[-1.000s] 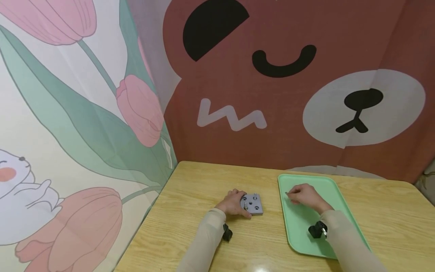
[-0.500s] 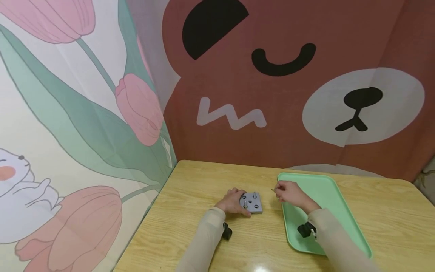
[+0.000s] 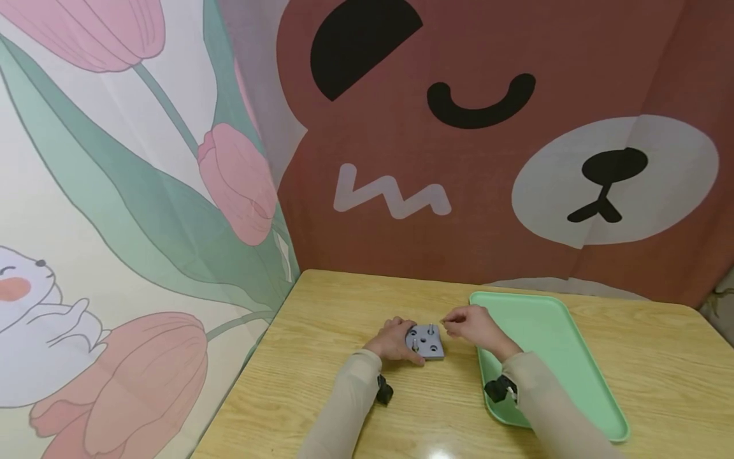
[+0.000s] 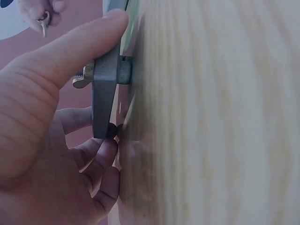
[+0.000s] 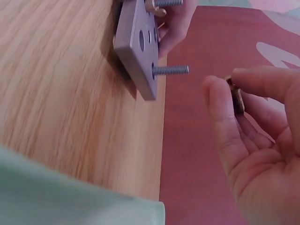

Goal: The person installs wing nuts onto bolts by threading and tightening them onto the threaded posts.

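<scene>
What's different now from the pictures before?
The right hand moved left, from over the green tray to beside the gray plate, near its bare bolt. It still pinches a small brass-coloured wing nut, so nothing visibly got let go. The left hand still grips the plate, and plate and tray stayed put.

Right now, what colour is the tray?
The tray is pale green, clearest in the head view.
</scene>
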`<state>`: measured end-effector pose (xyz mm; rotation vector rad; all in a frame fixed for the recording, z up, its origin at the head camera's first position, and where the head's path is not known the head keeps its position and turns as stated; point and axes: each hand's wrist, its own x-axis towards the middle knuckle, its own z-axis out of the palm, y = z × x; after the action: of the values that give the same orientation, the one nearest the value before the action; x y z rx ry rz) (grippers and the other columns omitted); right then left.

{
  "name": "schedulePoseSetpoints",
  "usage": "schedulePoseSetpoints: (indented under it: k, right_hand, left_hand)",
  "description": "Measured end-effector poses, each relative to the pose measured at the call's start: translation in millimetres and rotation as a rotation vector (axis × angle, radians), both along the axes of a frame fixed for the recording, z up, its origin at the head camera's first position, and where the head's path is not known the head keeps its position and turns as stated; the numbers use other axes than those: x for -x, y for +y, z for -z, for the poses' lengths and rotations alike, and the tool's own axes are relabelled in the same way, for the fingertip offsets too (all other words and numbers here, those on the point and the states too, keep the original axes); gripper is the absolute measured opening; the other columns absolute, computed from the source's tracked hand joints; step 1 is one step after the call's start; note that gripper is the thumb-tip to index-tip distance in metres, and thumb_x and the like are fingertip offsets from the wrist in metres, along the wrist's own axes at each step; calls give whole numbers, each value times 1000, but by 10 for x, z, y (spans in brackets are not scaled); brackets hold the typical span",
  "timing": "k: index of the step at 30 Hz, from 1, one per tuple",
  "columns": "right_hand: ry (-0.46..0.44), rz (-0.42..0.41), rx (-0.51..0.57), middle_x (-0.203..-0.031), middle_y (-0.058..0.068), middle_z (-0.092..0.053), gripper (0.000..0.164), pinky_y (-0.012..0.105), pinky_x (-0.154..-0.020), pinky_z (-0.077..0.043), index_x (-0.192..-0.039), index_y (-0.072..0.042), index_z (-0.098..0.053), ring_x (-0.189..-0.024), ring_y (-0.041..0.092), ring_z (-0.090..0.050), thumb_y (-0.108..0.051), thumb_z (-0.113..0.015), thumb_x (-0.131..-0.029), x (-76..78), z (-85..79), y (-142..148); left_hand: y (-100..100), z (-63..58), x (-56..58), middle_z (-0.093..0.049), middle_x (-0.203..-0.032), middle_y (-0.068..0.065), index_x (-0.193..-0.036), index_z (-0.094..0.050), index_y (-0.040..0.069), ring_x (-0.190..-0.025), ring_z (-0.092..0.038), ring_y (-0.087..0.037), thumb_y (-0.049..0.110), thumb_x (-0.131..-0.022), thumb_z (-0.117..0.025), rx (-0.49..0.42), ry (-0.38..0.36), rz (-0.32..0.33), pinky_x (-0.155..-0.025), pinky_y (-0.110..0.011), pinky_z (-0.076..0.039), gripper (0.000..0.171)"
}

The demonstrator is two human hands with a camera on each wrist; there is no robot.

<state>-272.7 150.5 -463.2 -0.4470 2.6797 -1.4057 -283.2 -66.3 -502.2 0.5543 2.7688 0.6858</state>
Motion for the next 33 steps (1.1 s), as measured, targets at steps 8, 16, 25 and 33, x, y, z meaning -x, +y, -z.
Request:
schedulePoseSetpoints:
  k: [8, 16, 25, 33]
  right_hand:
    - [86, 66, 10, -83, 1, -63, 8, 29, -62, -45, -83, -9, -67, -72, 13, -57, -6, -67, -76, 43, 96, -115]
    - [95, 101, 22, -87, 0, -61, 23, 32, -66, -45, -99, -6, -63, -79, 16, -56, -6, -66, -77, 85, 213, -203]
    - [100, 83, 36, -89, -1, -62, 19, 33, -69, -45, -97, -7, -67, -83, 16, -56, -10, -66, -78, 111, 278, -277]
    - [105, 68, 38, -87, 0, -62, 18, 30, -62, -44, -97, -6, -67, -78, 16, -55, -7, -64, -79, 149, 315, -303]
  left_hand:
    - [-11, 4, 14, -41, -104, 6, -129, -43, 22, -87, -35, -12, 56, -53, -75, -4, -9, 0, -69, -29, -35, 89]
    - [-41, 32, 40, -42, -111, 4, -130, -41, 19, -92, -37, -13, 57, -54, -75, -8, 7, 23, -74, -31, -35, 92]
    - [-48, 41, 56, -42, -112, 5, -129, -42, 21, -93, -38, -13, 60, -54, -73, 10, 21, 43, -75, -30, -35, 90]
    - [-54, 38, 52, -41, -116, 4, -129, -41, 22, -95, -38, -13, 60, -55, -72, 12, 7, 32, -76, -31, -36, 89]
